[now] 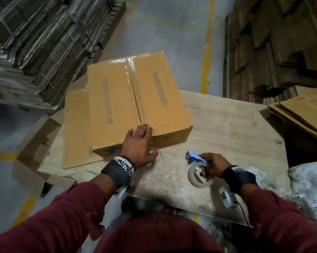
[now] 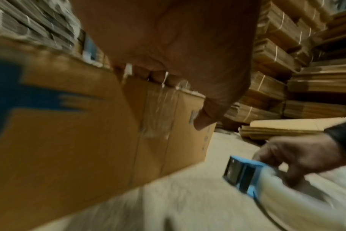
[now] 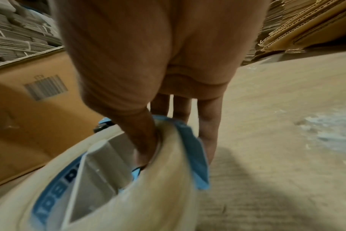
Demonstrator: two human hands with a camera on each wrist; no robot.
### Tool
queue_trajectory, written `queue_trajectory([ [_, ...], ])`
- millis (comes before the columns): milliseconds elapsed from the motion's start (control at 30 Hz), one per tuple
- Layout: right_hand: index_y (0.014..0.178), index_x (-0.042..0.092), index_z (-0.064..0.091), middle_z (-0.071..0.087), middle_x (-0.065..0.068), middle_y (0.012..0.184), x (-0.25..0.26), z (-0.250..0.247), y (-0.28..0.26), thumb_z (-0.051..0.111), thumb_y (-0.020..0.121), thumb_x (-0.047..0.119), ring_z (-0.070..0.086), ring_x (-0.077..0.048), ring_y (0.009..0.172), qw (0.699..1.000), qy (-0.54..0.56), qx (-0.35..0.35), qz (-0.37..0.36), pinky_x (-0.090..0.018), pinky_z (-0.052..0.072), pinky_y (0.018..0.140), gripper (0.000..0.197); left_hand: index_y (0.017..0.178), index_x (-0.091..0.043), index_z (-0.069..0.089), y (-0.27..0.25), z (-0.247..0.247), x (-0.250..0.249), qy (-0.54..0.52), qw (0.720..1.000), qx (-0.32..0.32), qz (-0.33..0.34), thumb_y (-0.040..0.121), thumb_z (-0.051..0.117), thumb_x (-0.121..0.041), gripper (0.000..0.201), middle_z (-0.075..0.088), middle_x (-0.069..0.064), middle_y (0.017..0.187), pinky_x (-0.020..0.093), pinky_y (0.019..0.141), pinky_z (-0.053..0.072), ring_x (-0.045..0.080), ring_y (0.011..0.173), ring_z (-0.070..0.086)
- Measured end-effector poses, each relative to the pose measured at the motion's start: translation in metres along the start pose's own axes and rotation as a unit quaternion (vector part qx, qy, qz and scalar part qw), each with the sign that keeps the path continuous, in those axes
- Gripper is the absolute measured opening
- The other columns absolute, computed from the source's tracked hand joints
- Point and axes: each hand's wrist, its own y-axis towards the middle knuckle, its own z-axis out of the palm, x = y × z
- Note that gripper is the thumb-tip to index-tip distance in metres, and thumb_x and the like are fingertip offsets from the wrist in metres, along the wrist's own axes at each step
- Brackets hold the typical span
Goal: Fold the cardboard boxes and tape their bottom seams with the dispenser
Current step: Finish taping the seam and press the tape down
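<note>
A folded cardboard box stands on the wooden table, clear tape running along its top centre seam. My left hand lies flat over the box's near top edge, fingers straight on the taped seam end, thumb down by the front face. My right hand grips the blue tape dispenser with its clear tape roll, low over the table right of the box. In the right wrist view the thumb is hooked inside the roll, fingers on its outside.
A flat cardboard sheet lies under the box on the left. Flat box blanks are stacked at the table's right. Tall bundles of flattened cardboard rise at left and right. A white sack sits near right.
</note>
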Motion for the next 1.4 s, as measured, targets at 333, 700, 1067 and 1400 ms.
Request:
queue_trajectory([
  [333,0.098,0.039,0.054,0.07,0.012,0.093,0.132,-0.001,-0.081,0.063,0.086,0.023,0.067,-0.014,0.083,0.989,0.031,-0.048,-0.138,-0.043,0.055,0.074,0.022,0.165,-0.016,0.016,-0.058,0.031,0.065,-0.007,0.988,-0.031,0.15,0.085,0.05,-0.053,0.094,0.014,0.011,0.172,0.049,0.127,0.016,0.026,0.158,0.017],
  [700,0.116,0.045,0.048,0.061,0.019,0.111,0.244,-0.013,-0.088,0.068,0.08,0.024,0.06,-0.016,0.078,0.965,-0.053,-0.069,-0.248,-0.046,0.051,0.063,0.046,0.093,-0.011,0.077,-0.124,-0.069,0.07,-0.655,0.705,-0.079,-0.259,0.094,0.052,-0.072,0.066,0.079,0.001,0.088,0.049,0.081,0.06,0.025,0.087,0.077],
  [1067,0.137,0.043,0.041,0.047,0.008,0.121,0.297,0.012,-0.061,0.064,0.086,0.064,0.061,-0.025,0.082,0.878,-0.27,-0.121,-0.376,-0.034,0.049,0.063,0.061,0.123,-0.01,0.07,-0.178,-0.086,0.063,-0.803,0.504,-0.047,-0.315,0.082,0.037,-0.092,0.097,0.077,0.009,0.114,0.044,0.092,0.061,0.026,0.101,0.076],
  [1400,0.132,0.051,0.043,0.045,0.019,0.125,0.302,0.025,-0.048,0.076,0.075,0.068,0.054,-0.008,0.11,0.9,-0.099,-0.025,-0.424,-0.034,0.055,0.084,0.068,0.11,-0.011,0.07,-0.185,-0.056,0.08,-0.857,0.38,-0.013,-0.349,0.089,0.069,-0.047,0.041,0.076,0.009,0.101,0.03,0.065,0.052,0.025,0.078,0.069],
])
